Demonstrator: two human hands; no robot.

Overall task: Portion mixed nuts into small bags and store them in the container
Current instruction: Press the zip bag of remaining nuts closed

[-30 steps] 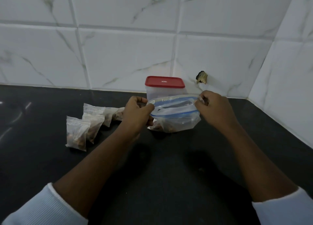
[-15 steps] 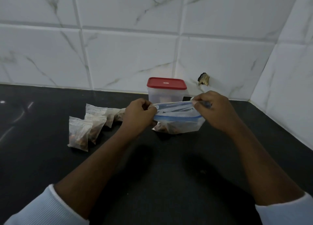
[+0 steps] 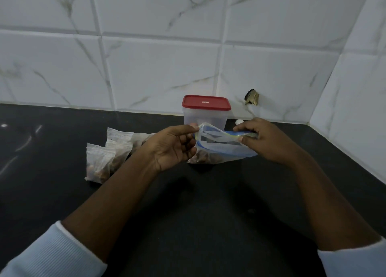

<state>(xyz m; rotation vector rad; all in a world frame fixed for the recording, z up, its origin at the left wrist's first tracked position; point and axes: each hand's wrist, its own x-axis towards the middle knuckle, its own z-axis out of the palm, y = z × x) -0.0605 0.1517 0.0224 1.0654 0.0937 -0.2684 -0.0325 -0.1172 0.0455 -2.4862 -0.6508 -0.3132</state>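
The zip-top bag of mixed nuts (image 3: 225, 149) is sitting on the black countertop (image 3: 198, 214), its mouth being pinched by the curled fingers of the left hand (image 3: 171, 149) at 9 o'clock and the right hand (image 3: 269, 143) at 3 o'clock. A red-lidded container (image 3: 205, 116) is standing at its 12 o'clock; small filled bags (image 3: 100, 161) are lying farther out at 9 o'clock.

I see thin, clear, crinkly plastic film in the zip bag (image 3: 225, 149) between the left hand (image 3: 169, 147) and right hand (image 3: 265, 139), likewise the small bags (image 3: 100, 161) left of them. Behind the hands, the container (image 3: 205, 118) is cloudy plastic, its lid (image 3: 206, 102) smooth red.
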